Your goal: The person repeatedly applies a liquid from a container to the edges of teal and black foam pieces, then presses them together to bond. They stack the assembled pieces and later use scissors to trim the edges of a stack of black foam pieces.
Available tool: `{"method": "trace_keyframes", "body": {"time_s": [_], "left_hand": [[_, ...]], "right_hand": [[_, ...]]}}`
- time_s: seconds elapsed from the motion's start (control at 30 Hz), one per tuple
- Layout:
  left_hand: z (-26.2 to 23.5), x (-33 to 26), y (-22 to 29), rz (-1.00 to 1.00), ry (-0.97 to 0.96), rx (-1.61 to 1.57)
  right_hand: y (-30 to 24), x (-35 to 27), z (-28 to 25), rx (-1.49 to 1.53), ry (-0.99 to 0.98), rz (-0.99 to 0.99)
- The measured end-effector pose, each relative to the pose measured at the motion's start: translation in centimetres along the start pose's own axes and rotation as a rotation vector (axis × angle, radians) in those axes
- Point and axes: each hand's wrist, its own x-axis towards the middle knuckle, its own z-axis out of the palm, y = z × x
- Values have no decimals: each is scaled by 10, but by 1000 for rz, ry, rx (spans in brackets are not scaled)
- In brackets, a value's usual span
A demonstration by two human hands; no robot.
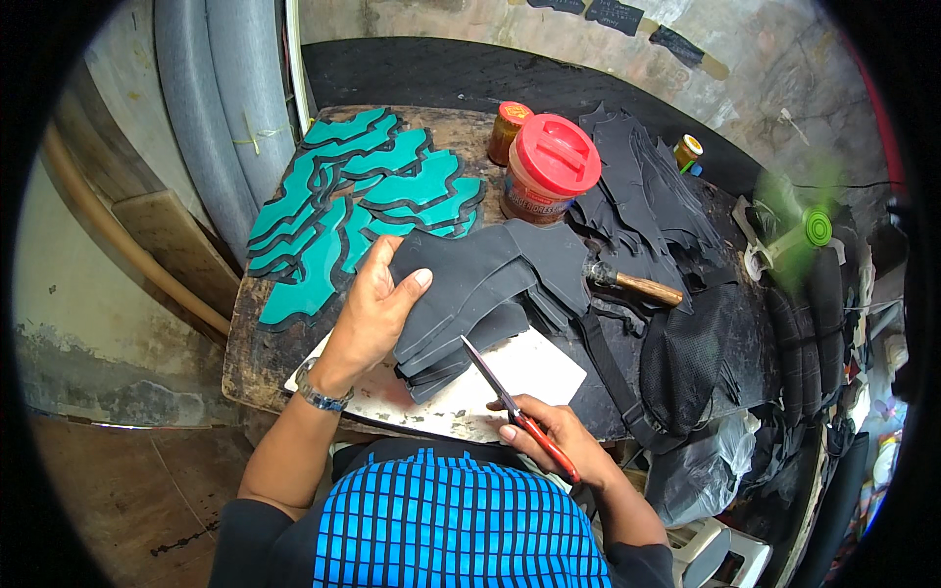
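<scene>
The left hand (pixel 377 309) lies flat, fingers spread, on the dark cut pieces (pixel 470 284) on the tabletop (pixel 260 353). The right hand (pixel 554 436) grips red scissors (pixel 510 402), with the tips pointing up-left at the pile's near edge.

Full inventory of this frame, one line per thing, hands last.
black cut pieces: a stack, black, table centre, under the left hand
teal cut pieces: many, teal with dark edges, table's far left
dark cut pieces: a heap, black, far right of the table
big jar: one, red lid, far centre
small jar: one, orange lid, left of the big jar
small bottle: one, yellow cap, far right
hammer: one, wooden handle, centre right
white board: one, near edge
scissors: one, red handles, in the right hand
fan: one, green, right
left hand: on the black stack
right hand: holding the scissors
</scene>
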Motion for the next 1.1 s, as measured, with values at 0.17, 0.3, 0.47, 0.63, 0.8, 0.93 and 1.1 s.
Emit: {"method": "trace_keyframes", "body": {"time_s": [0.17, 0.3, 0.47, 0.63, 0.8, 0.93, 1.1], "left_hand": [[-1, -2, -2, 5, 1, 28], [-3, -2, -6, 28, 15, 108], [-2, -6, -1, -47, -21, 72], [2, -9, 5, -75, -10, 23], [5, -10, 6, -76, -30, -26], [5, -11, 5, -74, -59, -70], [2, -9, 1, -98, -47, -21]], "right_hand": [[0, -3, 2, -6, 51, -11], [-4, -5, -4, -3, 33, -81], [-9, -3, -15, 13, -13, 59], [-11, 3, -15, -30, -68, 110], [-12, 5, -12, -13, -73, 102], [-11, 6, -10, -7, -48, 96], [-3, 6, -3, 35, 11, 25]]}}
